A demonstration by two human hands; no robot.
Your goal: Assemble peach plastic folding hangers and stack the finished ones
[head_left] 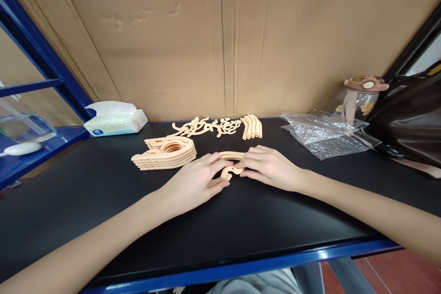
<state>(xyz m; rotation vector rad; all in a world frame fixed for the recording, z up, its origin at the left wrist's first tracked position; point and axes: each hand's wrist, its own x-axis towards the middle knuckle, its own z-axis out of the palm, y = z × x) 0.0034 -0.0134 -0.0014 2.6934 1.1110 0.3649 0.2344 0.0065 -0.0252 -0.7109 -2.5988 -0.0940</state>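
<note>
Near the middle of the black table, both my hands are closed on a beige plastic hanger (231, 154) with a curved arm and a small hook-shaped piece (230, 172). My left hand (197, 174) pinches it from the left, with the thumb low beside the hook. From the right, the fingertips of my right hand (270, 168) press on the other end of the hook. My fingers hide part of the joint. Just left of my left hand lies a neat stack of beige hangers (165, 158).
Behind the hands lie a loose pile of small beige hooks (201, 127) and a row of curved beige arms (252, 127). A tissue pack (117, 121) stands back left. Clear plastic bags (320, 131), a bottle (363, 96) and a dark bag (409, 115) occupy the right.
</note>
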